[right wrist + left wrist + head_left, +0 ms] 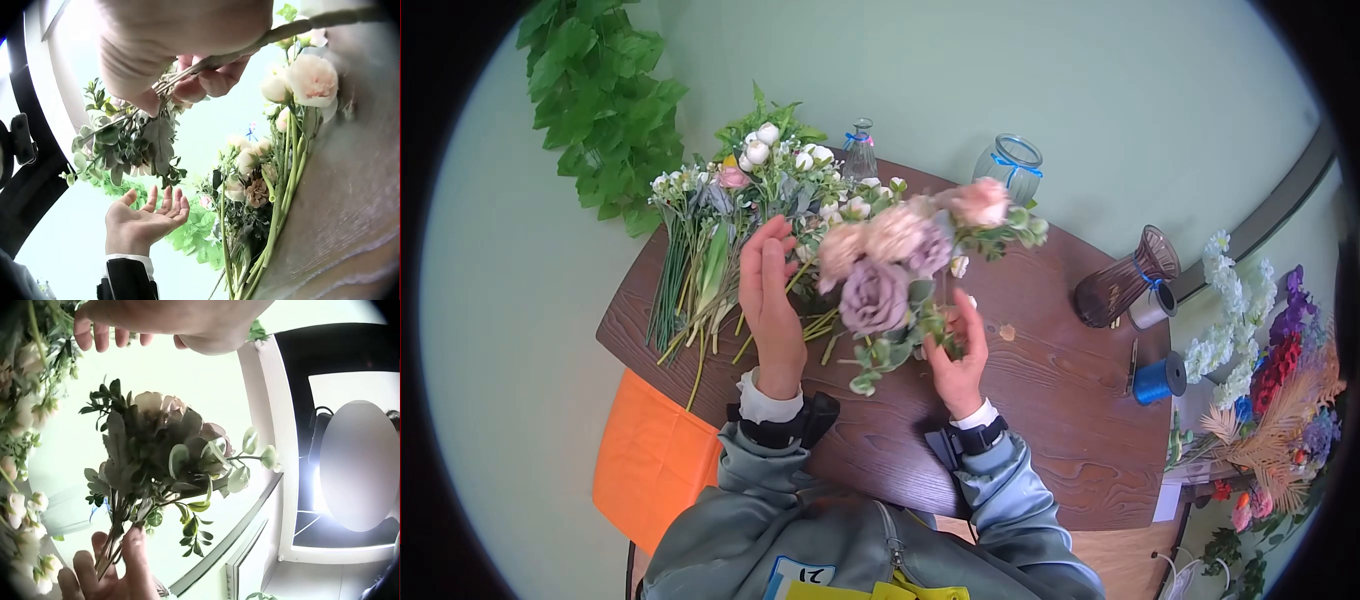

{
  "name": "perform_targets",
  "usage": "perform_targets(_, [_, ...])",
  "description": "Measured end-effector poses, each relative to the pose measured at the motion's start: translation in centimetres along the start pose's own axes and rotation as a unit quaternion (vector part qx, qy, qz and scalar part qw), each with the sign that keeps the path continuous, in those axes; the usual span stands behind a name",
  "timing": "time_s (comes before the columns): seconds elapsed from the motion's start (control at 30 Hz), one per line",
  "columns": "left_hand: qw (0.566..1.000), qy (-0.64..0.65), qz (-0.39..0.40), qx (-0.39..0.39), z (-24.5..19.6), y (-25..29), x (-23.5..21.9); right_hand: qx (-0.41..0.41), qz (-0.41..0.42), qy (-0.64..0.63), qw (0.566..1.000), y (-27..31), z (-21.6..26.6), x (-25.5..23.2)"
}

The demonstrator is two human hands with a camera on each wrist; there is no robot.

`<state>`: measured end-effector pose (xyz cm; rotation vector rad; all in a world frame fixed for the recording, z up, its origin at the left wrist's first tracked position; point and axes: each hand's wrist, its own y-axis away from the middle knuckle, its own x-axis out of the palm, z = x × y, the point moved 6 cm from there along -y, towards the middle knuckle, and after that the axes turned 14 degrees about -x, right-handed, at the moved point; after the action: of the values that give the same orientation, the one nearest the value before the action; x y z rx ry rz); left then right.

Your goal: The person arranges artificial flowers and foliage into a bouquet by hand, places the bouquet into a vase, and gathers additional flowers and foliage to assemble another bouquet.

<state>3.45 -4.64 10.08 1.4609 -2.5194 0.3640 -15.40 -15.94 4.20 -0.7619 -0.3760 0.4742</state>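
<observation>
A dark brown wood-grained table (1050, 420) spreads under the work, with a trailing garland of broad green leaves (600, 100) hanging on the wall beyond its left side and a mass of white, red, purple and tan flowers (1270, 400) beyond its right. A smooth orange panel (650, 440) stands by the table's near left edge. On the left part of the table lies a heap of long-stemmed white and pink flowers with green foliage (770, 190). The bunch of pink and mauve roses with rounded green leaves (875, 295) is up in front of that heap, hiding part of it and some of the right hand's fingers. The right hand (960, 365) pinches its thin stems between thumb and fingers, below the blooms. The left hand (775, 310) is open beside the blooms, fingers raised and slightly bent, palm toward them; it seems apart from the leaves, though the blur makes this uncertain. A dark ribbed glass vase (1125, 275) lies tilted at the right, a clear glass jar with a blue ribbon (1008, 170) stands at the far edge, and a narrow clear glass bottle (860, 152) rises behind the heap. Smallest are a blue spool (1160, 378) and a white spool (1152, 305).
</observation>
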Motion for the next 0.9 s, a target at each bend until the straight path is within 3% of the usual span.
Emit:
perform_targets(0.03, [1.0, 0.0, 0.001, 0.0, 0.5, 0.0, 0.1, 0.0, -0.001, 0.0, 1.0, -0.2, 0.3, -0.1])
perform_targets(0.1, [0.995, 0.067, 0.006, -0.079, 2.8, 0.0, 0.4, 0.088, -0.056, -0.041, 0.994, 0.0, -0.3, -0.9])
perform_targets(0.17, [0.991, 0.078, 0.016, -0.104, 4.4, 0.3, 1.1, 0.082, -0.065, -0.063, 0.992, 0.4, -1.5, -1.5])
perform_targets(0.23, [0.972, 0.107, 0.095, -0.188, 6.4, 1.0, 2.9, 0.074, -0.074, -0.104, 0.989, 0.4, -2.0, -1.7])
perform_targets(0.27, [0.972, 0.107, 0.094, -0.188, 6.7, 1.6, 3.5, 0.107, -0.11, -0.073, 0.986, 0.5, -1.9, -1.9])
perform_targets(0.43, [0.923, -0.023, 0.236, -0.304, 9.9, 3.3, 6.8, 0.107, -0.144, -0.083, 0.98, 0.6, -2.3, -2.6])
perform_targets(0.5, [0.923, 0.002, 0.26, -0.284, 11.4, 3.4, 7.6, 0.103, -0.164, -0.103, 0.976, 0.4, -2.4, -2.9])
perform_targets(0.6, [0.846, -0.031, 0.415, -0.333, 12.6, 5.0, 10.1, 0.094, -0.191, -0.164, 0.963, 0.3, -2.8, -3.5])
perform_targets(0.63, [0.846, -0.03, 0.415, -0.333, 12.5, 5.2, 10.4, 0.094, -0.191, -0.164, 0.963, 0.1, -2.7, -3.3])
perform_targets(0.7, [0.823, -0.028, 0.491, -0.284, 11.5, 6.1, 11.6, 0.113, -0.259, -0.099, 0.954, 0.0, -2.7, -3.7])
perform_targets(0.77, [0.82, -0.019, 0.503, -0.272, 12.3, 6.0, 11.9, 0.101, -0.232, -0.103, 0.962, 0.3, -3.0, -4.0])
perform_targets(0.83, [0.843, -0.027, 0.507, -0.179, 12.0, 5.9, 12.0, 0.089, -0.205, -0.106, 0.969, 0.3, -3.1, -3.9])
perform_targets(0.9, [0.845, -0.038, 0.501, -0.181, 12.4, 5.8, 11.8, 0.11, -0.209, -0.07, 0.969, 0.4, -3.0, -3.7])
